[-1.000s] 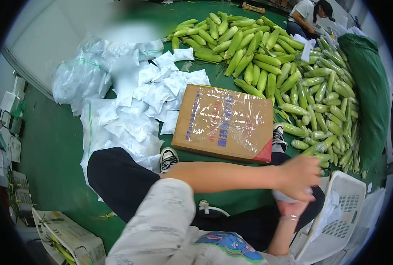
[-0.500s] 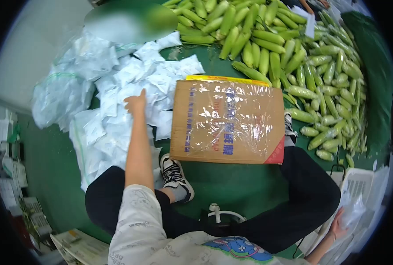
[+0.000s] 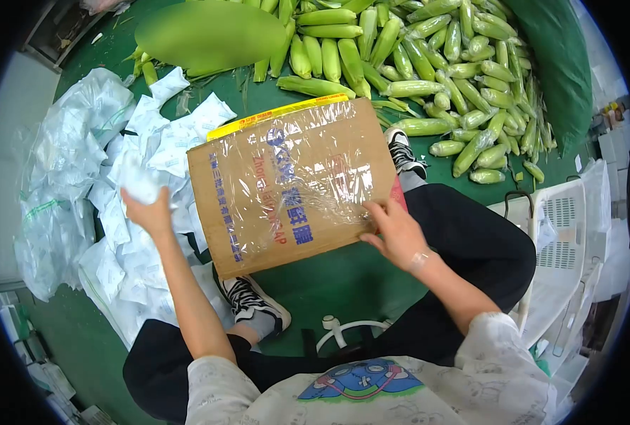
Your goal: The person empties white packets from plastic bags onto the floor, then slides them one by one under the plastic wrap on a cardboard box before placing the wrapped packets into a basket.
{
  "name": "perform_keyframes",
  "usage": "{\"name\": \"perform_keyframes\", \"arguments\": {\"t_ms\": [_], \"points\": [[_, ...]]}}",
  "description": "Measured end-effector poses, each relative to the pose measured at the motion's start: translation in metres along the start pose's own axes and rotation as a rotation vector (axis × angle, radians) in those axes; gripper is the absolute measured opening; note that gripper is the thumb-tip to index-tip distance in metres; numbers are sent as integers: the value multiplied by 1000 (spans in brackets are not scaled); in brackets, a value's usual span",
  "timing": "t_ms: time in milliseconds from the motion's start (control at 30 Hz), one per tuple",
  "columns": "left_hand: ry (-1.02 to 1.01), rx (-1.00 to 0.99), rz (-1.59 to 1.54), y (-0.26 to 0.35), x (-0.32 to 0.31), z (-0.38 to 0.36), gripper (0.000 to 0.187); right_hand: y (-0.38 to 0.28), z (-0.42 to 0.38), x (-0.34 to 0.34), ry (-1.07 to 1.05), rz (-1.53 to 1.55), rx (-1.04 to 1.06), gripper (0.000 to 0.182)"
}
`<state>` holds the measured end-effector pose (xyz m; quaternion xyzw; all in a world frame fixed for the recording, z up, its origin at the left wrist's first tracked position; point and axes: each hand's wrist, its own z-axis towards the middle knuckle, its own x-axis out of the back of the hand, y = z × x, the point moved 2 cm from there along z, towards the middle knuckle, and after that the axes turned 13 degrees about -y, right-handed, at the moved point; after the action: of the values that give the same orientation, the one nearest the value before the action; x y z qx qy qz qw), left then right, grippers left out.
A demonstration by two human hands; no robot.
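A brown cardboard box [image 3: 294, 191] printed with blue and red characters lies across in front of me, between my feet, clear tape shining on its top. My left hand [image 3: 149, 212] is left of the box, closed around a motion-blurred white packet [image 3: 139, 183]. Beneath and around it spreads a pile of similar flat white packets [image 3: 131, 255]. My right hand [image 3: 398, 234] hovers at the box's right side near its red corner, fingers apart and holding nothing. A yellow printed strip [image 3: 279, 117] shows along the box's far edge.
Green corn ears [image 3: 333, 60] in husks lie heaped beyond the box. Film-wrapped ears [image 3: 464, 92] are piled at the far right. Large clear plastic bags [image 3: 56, 205] stand on the left. A white crate [image 3: 566, 234] sits at my right.
My right hand has moved from the crate on the right to the box and no longer holds the clear bag-like item. My left hand has taken up a white packet. The view has shifted.
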<state>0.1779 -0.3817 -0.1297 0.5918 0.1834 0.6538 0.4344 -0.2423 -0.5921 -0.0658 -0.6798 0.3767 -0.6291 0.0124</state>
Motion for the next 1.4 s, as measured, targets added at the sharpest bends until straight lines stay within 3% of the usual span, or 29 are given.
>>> {"name": "perform_keyframes", "arguments": {"t_ms": [33,100,133,200,300,333,400,433,567,633,667,733,767,800,833,867,900,933,1000,1033,1100,1133,1200,1333,1400], "points": [[-8,-360,152,31,-4,-18,94,15,8,-16,-4,-1,8,43],[-344,-483,50,115,-27,-55,96,30,14,-44,100,-91,126,37],[-420,-692,122,139,-45,-65,97,31,12,-47,103,-92,134,37],[-640,-840,209,166,-80,-86,99,34,5,-45,89,-123,144,26],[-915,-981,207,172,-107,-107,101,9,-8,-2,149,9,286,19],[-907,-986,209,171,-105,-112,101,4,-4,8,156,5,290,19],[-1155,-1055,166,164,-101,-128,104,-5,7,27,366,293,285,15],[-1200,-1089,124,168,-95,-133,106,-12,23,33,344,553,199,11],[-1234,-1179,199,157,-101,-136,103,-6,84,-13,228,435,189,9],[-1181,-1094,160,149,-94,-136,103,-9,95,-27,118,182,415,32],[-1131,-1013,108,144,-89,-140,103,-3,93,-31,107,184,427,32],[-1014,-962,173,139,-58,-144,104,-3,82,-22,-6,-87,564,76],[-878,-739,306,131,-39,-144,100,6,88,-21,-156,-136,567,106],[-738,-517,433,123,-23,-146,96,10,96,-12,-155,-125,576,106],[-740,-513,447,120,-12,-151,96,11,102,-4,-262,-263,559,110],[-863,-165,528,111,-2,-156,87,13,107,1,-367,-406,542,113],[-959,188,593,104,9,-161,79,17,112,0,-335,-375,605,113],[-945,187,597,96,12,-171,79,14,112,3,-325,-377,616,113],[-887,-154,728,75,0,-192,58,8,112,8,-423,-444,554,110],[-872,-156,723,70,-3,-191,58,4,110,9,-414,-456,560,110],[-997,-115,538,63,-13,-190,33,2,100,6,-367,-408,448,107],[-986,-116,523,69,-11,-181,33,2,97,6,-366,-427,450,107],[-1018,75,-449,85,3,-154,21,1,90,2,-289,-471,423,106],[-927,-35,-677,161,-1,-148,13,-5,95,0,-293,-401,403,107],[-931,-522,-291,183,-19,-155,9,-13,99,-1,-464,-474,500,109]]}}
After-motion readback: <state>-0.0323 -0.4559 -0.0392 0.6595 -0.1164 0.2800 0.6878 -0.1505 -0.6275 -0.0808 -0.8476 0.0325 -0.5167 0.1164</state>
